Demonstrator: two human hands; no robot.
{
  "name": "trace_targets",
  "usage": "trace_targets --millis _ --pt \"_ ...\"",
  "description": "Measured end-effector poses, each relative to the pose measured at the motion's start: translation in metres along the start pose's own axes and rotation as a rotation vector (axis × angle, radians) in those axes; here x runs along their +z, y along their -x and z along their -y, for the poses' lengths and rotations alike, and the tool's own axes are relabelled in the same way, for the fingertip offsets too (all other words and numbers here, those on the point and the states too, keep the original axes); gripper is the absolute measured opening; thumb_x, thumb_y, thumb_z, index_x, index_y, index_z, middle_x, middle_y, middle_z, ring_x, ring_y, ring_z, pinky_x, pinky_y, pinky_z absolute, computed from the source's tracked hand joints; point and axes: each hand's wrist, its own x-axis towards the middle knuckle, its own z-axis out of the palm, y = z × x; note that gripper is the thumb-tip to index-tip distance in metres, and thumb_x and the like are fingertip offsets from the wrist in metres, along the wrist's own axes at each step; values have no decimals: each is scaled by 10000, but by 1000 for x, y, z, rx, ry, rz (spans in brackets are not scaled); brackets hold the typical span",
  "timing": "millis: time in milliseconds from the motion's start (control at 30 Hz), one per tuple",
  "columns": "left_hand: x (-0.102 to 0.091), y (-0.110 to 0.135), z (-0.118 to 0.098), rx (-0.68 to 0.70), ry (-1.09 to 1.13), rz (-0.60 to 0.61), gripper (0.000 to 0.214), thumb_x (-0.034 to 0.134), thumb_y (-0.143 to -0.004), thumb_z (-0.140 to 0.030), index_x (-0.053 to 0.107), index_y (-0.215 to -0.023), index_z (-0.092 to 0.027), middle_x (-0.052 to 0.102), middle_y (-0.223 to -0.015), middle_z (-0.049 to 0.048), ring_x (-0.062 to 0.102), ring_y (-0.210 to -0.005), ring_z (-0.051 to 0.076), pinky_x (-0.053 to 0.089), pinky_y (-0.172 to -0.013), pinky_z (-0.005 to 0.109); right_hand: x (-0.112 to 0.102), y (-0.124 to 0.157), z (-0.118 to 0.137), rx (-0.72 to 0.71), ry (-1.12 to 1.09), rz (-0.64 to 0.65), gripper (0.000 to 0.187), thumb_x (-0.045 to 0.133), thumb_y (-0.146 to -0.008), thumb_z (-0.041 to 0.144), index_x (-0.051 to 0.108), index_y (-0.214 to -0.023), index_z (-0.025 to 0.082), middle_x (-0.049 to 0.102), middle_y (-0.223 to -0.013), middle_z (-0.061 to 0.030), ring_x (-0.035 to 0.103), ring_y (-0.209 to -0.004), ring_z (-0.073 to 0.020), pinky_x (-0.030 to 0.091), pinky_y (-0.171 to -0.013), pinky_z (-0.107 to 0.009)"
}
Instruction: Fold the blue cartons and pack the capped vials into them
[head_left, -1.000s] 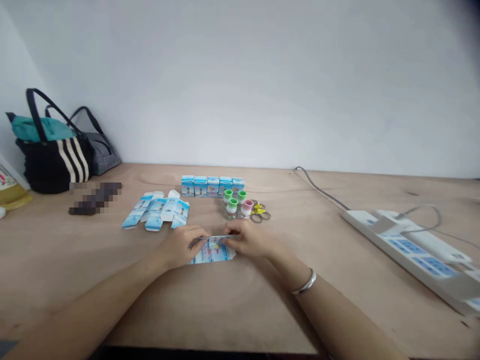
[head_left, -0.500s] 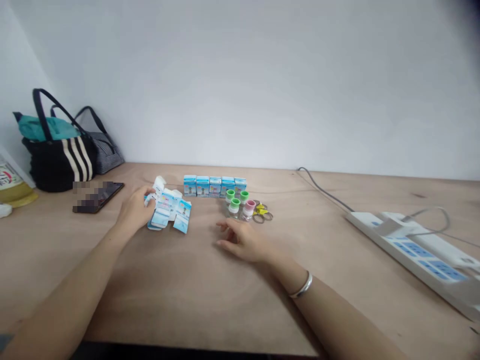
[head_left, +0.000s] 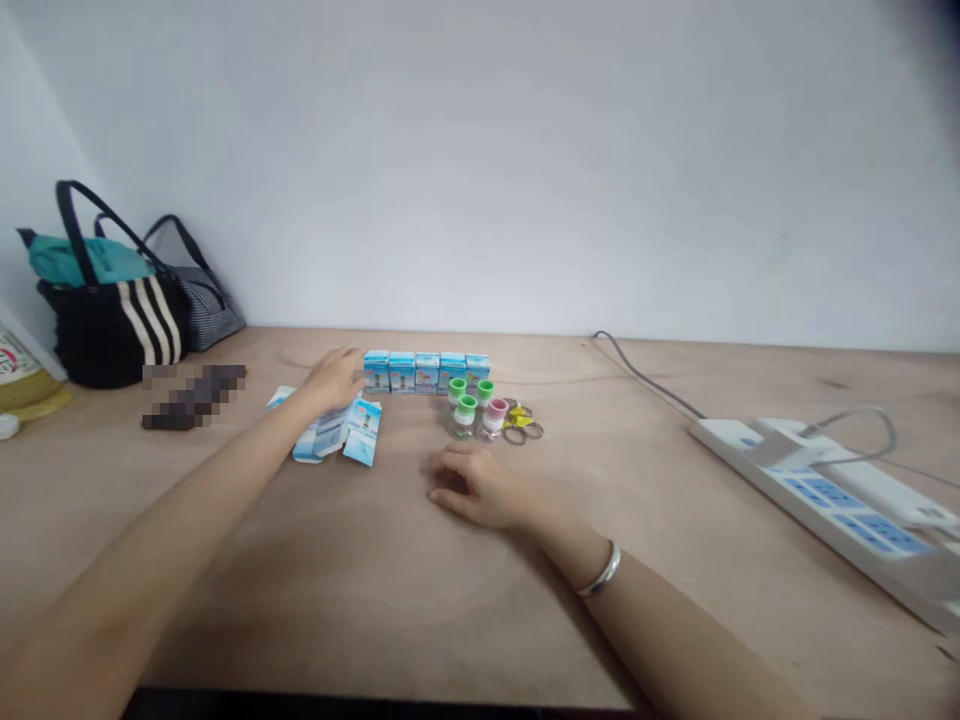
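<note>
My left hand (head_left: 335, 380) reaches over the pile of opened, flattened blue-and-white cartons (head_left: 363, 432), its fingers apart beside the leftmost of several small upright boxes (head_left: 403, 374) standing in a row. Whether the fingertips touch that box is unclear. My right hand (head_left: 480, 485) rests on the table, fingers loosely bent and apart, holding nothing. Just beyond it stand small clear bottles with green tops (head_left: 465, 412) and one with a pink top (head_left: 493, 418). Beside them lie grey rings with yellow pieces (head_left: 519, 418).
A white power strip (head_left: 825, 510) with a grey cable (head_left: 649, 378) lies at right. A partly pixelated dark phone (head_left: 196, 398), a black striped bag (head_left: 112, 325), a grey striped bag (head_left: 206, 305) and a bottle of yellow liquid (head_left: 30, 385) are at left. A wall stands behind the table.
My left hand has left the flattened cartons' left edge and moved right and away from me, to the row of boxes. My right hand has stayed almost in place.
</note>
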Motion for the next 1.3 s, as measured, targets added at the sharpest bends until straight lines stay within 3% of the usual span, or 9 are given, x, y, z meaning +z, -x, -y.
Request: trace_targets --millis 167,333,500,600,700,867,1067,1200,1300 --pt "19 -38 3 10 93 32 485 679 -636 -168 584 -1112 -155 634 -1143 106 585 -1051 248 447 -899 322 0 1 0 -11 -2 -1 154 628 -788 225 610 -927 163 599 -892 -67 565 -773 -166 447 -706 -288" --pt "3 -37 3 -40 164 -96 434 652 -677 -187 569 -1102 -155 618 -1072 91 605 -964 236 468 -878 349 1 1 -1 -25 -10 12 162 612 -803 225 604 -952 161 594 -920 -75 579 -811 -172 458 -729 -294" --pt "-28 4 -26 -5 283 -236 555 624 -747 -289 404 -1249 -198 531 -1213 80 579 -1038 211 504 -842 332 5 2 -1 71 -38 -50 216 627 -796 261 580 -981 160 598 -872 -67 560 -737 -166 457 -688 -304" --pt "-28 45 -55 99 503 -150 519 650 -736 -296 414 -1192 -217 561 -1196 61 601 -1029 205 520 -819 326 7 2 -2 178 -159 -227 533 644 -789 369 434 -1235 166 580 -1025 -104 553 -712 -155 474 -655 -314" --pt "-10 80 -77 117 626 -13 504 672 -728 -303 425 -1161 -228 570 -1191 76 600 -1054 239 536 -796 353 6 1 -4 138 -287 -392 741 657 -766 454 289 -1357 201 519 -1178 -138 564 -821 -182 493 -718 -351" --pt "22 103 -90 151 784 77 542 691 -728 -271 398 -1182 -230 579 -1190 88 587 -1096 240 480 -942 419 -1 -3 -5 22 -273 -454 573 680 -753 433 481 -1240 206 581 -1075 -104 564 -907 -209 489 -773 -358" --pt "26 111 -87 116 810 75 627 684 -739 -256 338 -1262 -241 604 -1183 88 581 -1114 238 468 -955 420 -10 -9 3 -13 -206 -357 312 641 -796 408 656 -1025 197 648 -934 -83 602 -836 -198 483 -738 -327" --pt "24 116 -84 124 841 62 632 692 -730 -243 337 -1253 -251 589 -1204 76 582 -1113 223 455 -973 417 -7 -18 5 113 -222 -403 288 500 -885 398 671 -848 169 626 -708 -42 584 -661 -158 453 -605 -276" --pt "24 116 -81 160 895 65 574 703 -718 -243 383 -1195 -245 592 -1182 66 586 -1102 214 456 -971 406 1 -24 1 246 -398 -499 261 472 -891 378 595 -989 170 567 -632 7 559 -556 -133 444 -526 -251"
